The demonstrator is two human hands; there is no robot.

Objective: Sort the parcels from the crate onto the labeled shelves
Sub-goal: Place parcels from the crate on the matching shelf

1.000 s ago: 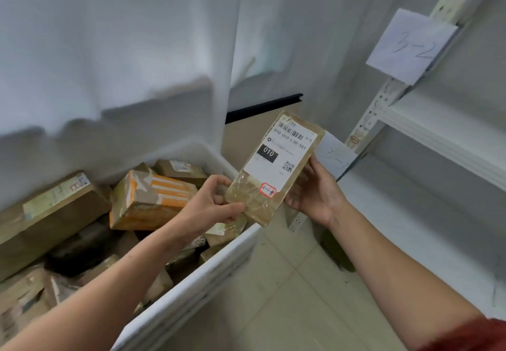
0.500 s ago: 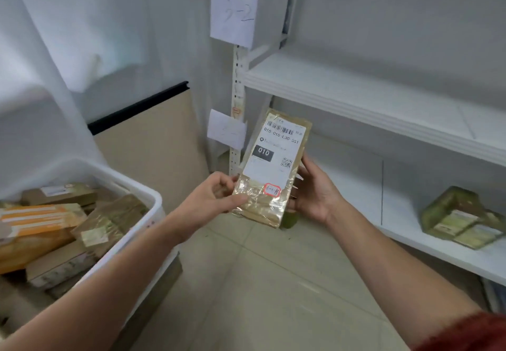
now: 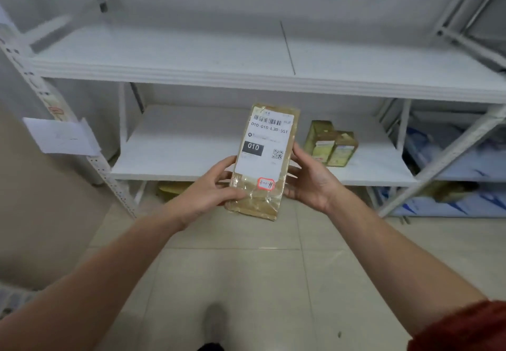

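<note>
From the head camera, a flat tan parcel wrapped in clear tape (image 3: 262, 159) is held upright in mid-air in front of the white metal shelving, above the beige tiled floor (image 3: 246, 274). The left hand (image 3: 213, 186) grips its lower left edge, thumb across the front and fingers hidden behind. The right hand (image 3: 309, 183) grips the right edge; its fingertips are out of sight behind the parcel. The parcel's white shipping label reads 010-010-L30-551, with a black box marked 010; the writing on the small red-bordered sticker below is too cramped to read.

Behind the parcel, on the lower white shelf board (image 3: 178, 145), two small greenish-tan parcels (image 3: 331, 145) lie touching each other. The upper white shelf board (image 3: 164, 55) runs across the top. A white paper note (image 3: 61, 137) hangs on the left upright, its writing too faint to make out. A red sleeve (image 3: 460, 328) is cut off at the bottom right corner.
</note>
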